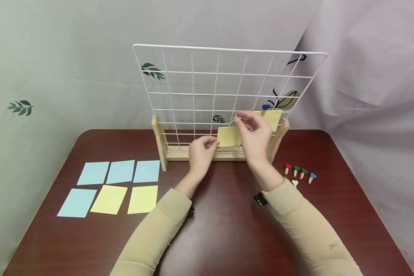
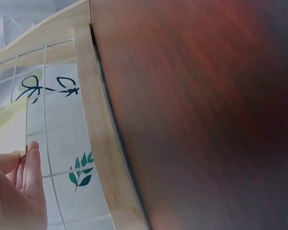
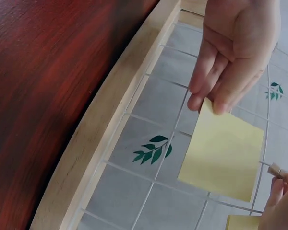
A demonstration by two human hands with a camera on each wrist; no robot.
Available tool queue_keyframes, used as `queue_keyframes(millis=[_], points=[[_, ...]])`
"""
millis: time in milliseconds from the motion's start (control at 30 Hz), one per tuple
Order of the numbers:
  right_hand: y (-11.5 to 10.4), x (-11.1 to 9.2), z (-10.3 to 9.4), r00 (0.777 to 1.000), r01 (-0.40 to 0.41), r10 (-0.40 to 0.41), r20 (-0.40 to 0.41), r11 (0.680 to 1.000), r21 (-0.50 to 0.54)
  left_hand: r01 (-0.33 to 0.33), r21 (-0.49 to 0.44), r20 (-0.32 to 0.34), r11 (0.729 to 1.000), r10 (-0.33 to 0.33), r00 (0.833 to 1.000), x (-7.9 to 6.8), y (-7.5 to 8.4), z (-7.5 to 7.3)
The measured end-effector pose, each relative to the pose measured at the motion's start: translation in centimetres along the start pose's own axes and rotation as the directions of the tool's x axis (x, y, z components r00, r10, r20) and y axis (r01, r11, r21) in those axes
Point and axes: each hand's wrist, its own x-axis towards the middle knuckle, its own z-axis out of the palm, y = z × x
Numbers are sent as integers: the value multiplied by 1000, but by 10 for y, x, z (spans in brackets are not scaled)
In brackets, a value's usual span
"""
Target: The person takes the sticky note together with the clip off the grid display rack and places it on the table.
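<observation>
My left hand (image 1: pixel 201 153) pinches the lower left corner of a yellow paper note (image 1: pixel 229 137) in front of a white wire grid (image 1: pixel 193 94). In the right wrist view the same note (image 3: pixel 223 151) lies flat against the wires. Between thumb and fingers, my right hand (image 1: pixel 257 140) pinches a small wooden clothespin (image 3: pixel 277 170) with a white heart (image 1: pixel 237 119), close by the note's upper edge. Behind the right hand, another yellow note (image 1: pixel 274 119) hangs on the grid under a clothespin with a dark blue heart (image 1: pixel 265 107).
Wooden feet (image 1: pixel 158 142) hold the grid upright on the dark red table (image 1: pixel 220 230). At left lie several blue notes (image 1: pixel 93 173) and two yellow notes (image 1: pixel 143 199). Several heart clothespins (image 1: pixel 303 173) lie at right. A pale curtain (image 1: pixel 72 76) hangs behind.
</observation>
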Motion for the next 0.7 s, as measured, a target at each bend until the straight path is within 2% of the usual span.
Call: queue_keyframes(millis=[300, 533, 700], points=[[1, -4, -6, 999, -7, 8, -31, 999, 35, 20, 19, 13, 1000, -20, 1000, 0, -5, -16], [3, -6, -11, 999, -12, 14, -31, 998, 57, 50, -10, 38, 999, -49, 998, -4, -10, -28], [5, -6, -14, 999, -31, 34, -42, 997, 77, 70, 18, 36, 997, -71, 997, -6, -13, -37]])
